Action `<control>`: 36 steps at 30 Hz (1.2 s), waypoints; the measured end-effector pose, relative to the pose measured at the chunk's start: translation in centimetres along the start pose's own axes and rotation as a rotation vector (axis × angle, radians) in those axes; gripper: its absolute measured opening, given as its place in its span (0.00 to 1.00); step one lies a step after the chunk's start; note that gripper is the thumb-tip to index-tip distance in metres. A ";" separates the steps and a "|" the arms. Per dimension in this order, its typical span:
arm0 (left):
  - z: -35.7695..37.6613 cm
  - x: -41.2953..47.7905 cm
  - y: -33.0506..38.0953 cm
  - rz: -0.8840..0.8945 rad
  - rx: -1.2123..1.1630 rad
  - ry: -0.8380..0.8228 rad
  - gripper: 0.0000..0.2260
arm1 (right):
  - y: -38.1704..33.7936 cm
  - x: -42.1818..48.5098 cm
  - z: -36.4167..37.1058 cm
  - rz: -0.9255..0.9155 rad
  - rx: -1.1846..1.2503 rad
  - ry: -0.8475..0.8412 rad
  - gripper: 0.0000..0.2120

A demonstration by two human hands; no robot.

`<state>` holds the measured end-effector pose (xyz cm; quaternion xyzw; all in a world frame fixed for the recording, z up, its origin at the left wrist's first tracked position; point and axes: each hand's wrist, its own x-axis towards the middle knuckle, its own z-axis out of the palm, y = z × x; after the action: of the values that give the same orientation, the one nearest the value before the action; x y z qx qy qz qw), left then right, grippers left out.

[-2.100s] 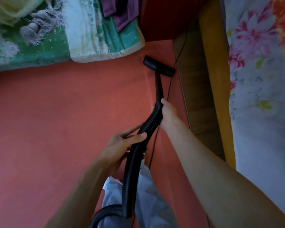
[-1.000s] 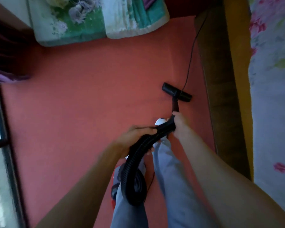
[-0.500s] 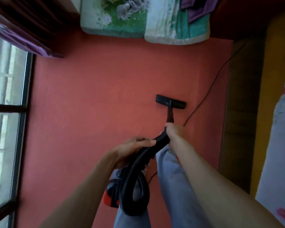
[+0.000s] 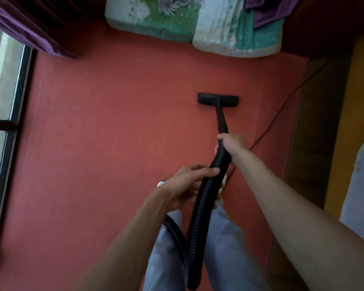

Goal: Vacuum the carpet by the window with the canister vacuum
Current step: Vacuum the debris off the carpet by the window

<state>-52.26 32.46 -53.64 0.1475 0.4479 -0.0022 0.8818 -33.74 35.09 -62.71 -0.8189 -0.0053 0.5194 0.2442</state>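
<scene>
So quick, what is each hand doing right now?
Left hand: holding the hose.
Right hand: holding the hose higher up, nearer the nozzle end.

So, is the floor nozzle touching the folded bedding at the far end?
No, the floor nozzle sits on red carpet, clearly apart from the folded bedding.

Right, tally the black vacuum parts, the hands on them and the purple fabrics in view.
Black vacuum parts: 3 (flat black floor nozzle, black ribbed hose, thin black power cord)
Hands gripping the hose: 2 (left hand, right hand)
Purple fabrics: 2 (purple curtain, purple cloth)
Total: 7
</scene>
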 end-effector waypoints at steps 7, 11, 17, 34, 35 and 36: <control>-4.5 -5.1 0.1 -0.095 -0.031 -0.234 0.19 | 1.9 -5.7 3.9 0.115 -0.030 -0.138 0.05; -5.5 -4.3 -0.1 -0.079 -0.004 -0.027 0.17 | 2.6 -1.6 7.3 0.041 -0.080 -0.120 0.12; -7.3 0.6 -0.5 0.139 -0.068 0.221 0.19 | 0.4 4.2 11.3 -0.052 -0.125 -0.139 0.10; -14.5 -16.9 10.3 0.376 0.826 0.697 0.28 | -8.0 -5.7 22.3 0.239 0.036 -0.439 0.11; -13.9 -17.8 9.5 0.401 0.783 0.716 0.28 | -8.5 -6.9 23.0 0.242 -0.052 -0.445 0.12; -13.1 -18.5 8.5 0.427 0.716 0.728 0.27 | -9.1 -8.1 23.6 0.235 -0.153 -0.456 0.13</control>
<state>-72.53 41.68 -44.12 0.5168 0.6553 0.0759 0.5457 -55.43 50.27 -60.20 -0.6918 -0.0043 0.7133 0.1121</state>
